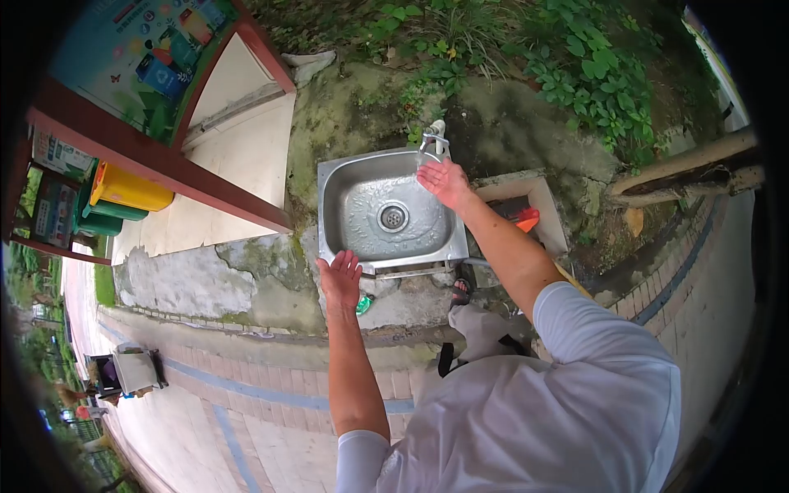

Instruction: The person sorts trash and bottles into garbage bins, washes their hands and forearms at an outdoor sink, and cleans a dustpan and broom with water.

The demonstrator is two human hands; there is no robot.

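Observation:
A stainless steel sink (411,261) lies in front of me, with wet streaks over its basin and a round drain strainer (393,217) near the middle. My right hand (444,181) is palm up below the tap (433,141) at the back right of the sink, fingers stretched out and holding nothing. Clear water seems to fall from the tap beside its fingers. At the sink's front left corner is my left hand (340,276), palm up and open, also holding nothing. Whether it touches the rim I cannot tell.
Right of the sink stands a rectangular trough (549,215) with an orange-red object (526,218) in it. A small green item (363,305) lies below the sink. A red-framed stand with yellow bin (131,189) is at left; a cart (136,369) stands on the paving. Plants (592,74) grow behind.

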